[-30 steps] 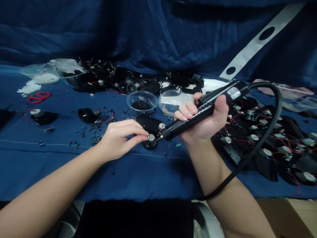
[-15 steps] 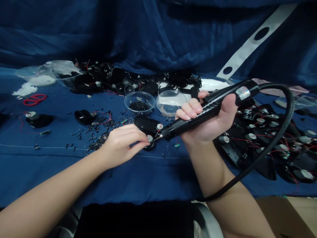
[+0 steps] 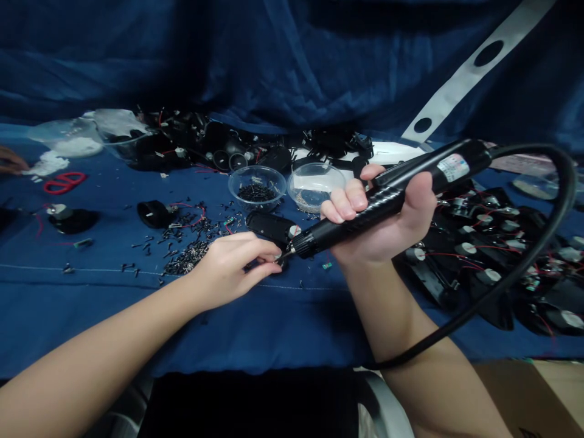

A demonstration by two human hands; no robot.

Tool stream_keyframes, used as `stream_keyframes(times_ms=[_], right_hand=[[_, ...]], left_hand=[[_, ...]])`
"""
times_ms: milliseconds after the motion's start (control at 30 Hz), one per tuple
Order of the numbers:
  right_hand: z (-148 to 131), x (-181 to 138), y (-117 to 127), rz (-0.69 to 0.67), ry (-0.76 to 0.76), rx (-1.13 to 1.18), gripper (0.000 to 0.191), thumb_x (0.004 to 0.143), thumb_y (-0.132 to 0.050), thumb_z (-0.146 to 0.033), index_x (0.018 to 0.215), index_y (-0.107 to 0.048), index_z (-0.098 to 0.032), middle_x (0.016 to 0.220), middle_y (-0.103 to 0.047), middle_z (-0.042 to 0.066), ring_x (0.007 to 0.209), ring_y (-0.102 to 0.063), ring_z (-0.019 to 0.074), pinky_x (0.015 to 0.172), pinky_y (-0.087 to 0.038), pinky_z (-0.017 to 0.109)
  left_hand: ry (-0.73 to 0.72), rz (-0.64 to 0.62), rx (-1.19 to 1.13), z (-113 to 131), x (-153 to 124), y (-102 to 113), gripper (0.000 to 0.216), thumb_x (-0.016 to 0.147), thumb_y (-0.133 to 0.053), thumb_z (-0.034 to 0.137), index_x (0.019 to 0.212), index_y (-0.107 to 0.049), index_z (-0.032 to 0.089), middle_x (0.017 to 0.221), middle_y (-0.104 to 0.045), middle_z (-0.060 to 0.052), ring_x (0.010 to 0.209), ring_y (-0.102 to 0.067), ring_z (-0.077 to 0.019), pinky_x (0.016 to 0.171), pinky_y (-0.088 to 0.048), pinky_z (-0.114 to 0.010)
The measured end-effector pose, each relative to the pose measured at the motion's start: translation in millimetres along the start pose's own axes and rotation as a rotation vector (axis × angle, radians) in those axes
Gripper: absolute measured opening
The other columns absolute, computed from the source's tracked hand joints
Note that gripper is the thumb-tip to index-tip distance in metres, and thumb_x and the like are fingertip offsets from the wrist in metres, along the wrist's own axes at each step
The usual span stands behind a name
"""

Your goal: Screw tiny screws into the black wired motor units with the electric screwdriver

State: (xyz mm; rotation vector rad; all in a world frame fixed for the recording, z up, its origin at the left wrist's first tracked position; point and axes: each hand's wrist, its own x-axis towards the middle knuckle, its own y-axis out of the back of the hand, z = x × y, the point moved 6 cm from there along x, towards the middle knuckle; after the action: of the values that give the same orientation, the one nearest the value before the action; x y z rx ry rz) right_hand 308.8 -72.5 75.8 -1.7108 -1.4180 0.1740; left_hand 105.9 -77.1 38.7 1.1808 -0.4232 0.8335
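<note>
My right hand [image 3: 383, 225] is wrapped round a black electric screwdriver [image 3: 392, 198], its bit pointing down and to the left and its cable looping off the back end. My left hand [image 3: 237, 264] is pinched at the bit's tip, closed on something too small to make out. Just behind the fingertips lies a black plastic housing [image 3: 269, 225] with a small round silver motor [image 3: 294, 231] at its right end. Part of the housing is hidden by my left hand and the screwdriver. Loose black screws [image 3: 187, 258] lie in a pile beside my left hand.
Two clear plastic bowls stand behind my hands: one with black screws [image 3: 256, 193], one with small silver pieces [image 3: 308, 201]. Wired black housings [image 3: 483, 249] crowd the right. Red-handled scissors [image 3: 64, 182] lie at left, near another person's hand [image 3: 11, 161].
My left fingertips have shifted slightly right, closer round the bit's tip. The screwdriver's back end has moved a little up and right, its cable swinging outward. Another person's hand has appeared at the left edge.
</note>
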Motion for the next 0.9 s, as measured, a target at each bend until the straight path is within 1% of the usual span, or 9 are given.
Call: stream_keyframes(times_ms=[267,400,667,900], right_hand=[[1.3,0.2,-3.9,-0.111,0.018,0.028,0.043,0.079,-0.074,-0.068,0.081,-0.071,-0.025,0.050,-0.046,-0.008,0.041,-0.038,0.0087,0.039,-0.035,0.025],[-0.2,0.4,-2.1,-0.105,0.032,0.022,0.044,0.080,-0.073,-0.068,0.082,-0.072,-0.024,0.050,-0.048,-0.007,0.042,-0.040,0.0090,0.039,-0.036,0.025],[0.5,0.1,-4.9,-0.107,0.020,0.019,0.045,0.077,-0.077,-0.068,0.080,-0.073,-0.024,0.049,-0.050,-0.008,0.039,-0.039,0.0079,0.037,-0.037,0.024],[1.5,-0.5,-5.7,-0.150,0.009,0.021,0.044,0.078,-0.075,-0.069,0.081,-0.071,-0.025,0.048,-0.047,-0.008,0.039,-0.038,0.0082,0.037,-0.037,0.025]], left_hand=[[0.007,-0.034,-0.015,0.2,-0.4,-1.1,0.015,0.096,-0.079,0.020,0.106,-0.068,0.019,0.083,-0.075,0.001,0.073,-0.072,-0.0121,0.070,-0.059,-0.022],[0.012,-0.033,-0.022,0.9,-0.3,-0.3,0.014,0.096,-0.079,0.020,0.105,-0.068,0.018,0.083,-0.075,0.000,0.074,-0.073,-0.0122,0.071,-0.059,-0.022],[0.038,-0.058,-0.079,-1.0,-2.3,-3.4,0.013,0.096,-0.078,0.020,0.103,-0.068,0.018,0.083,-0.073,0.000,0.073,-0.071,-0.0122,0.070,-0.058,-0.022],[0.142,-0.052,-0.215,-4.8,-0.6,-2.6,0.019,0.089,-0.084,0.016,0.101,-0.070,0.017,0.084,-0.076,0.001,0.074,-0.073,-0.0093,0.074,-0.059,-0.017]])
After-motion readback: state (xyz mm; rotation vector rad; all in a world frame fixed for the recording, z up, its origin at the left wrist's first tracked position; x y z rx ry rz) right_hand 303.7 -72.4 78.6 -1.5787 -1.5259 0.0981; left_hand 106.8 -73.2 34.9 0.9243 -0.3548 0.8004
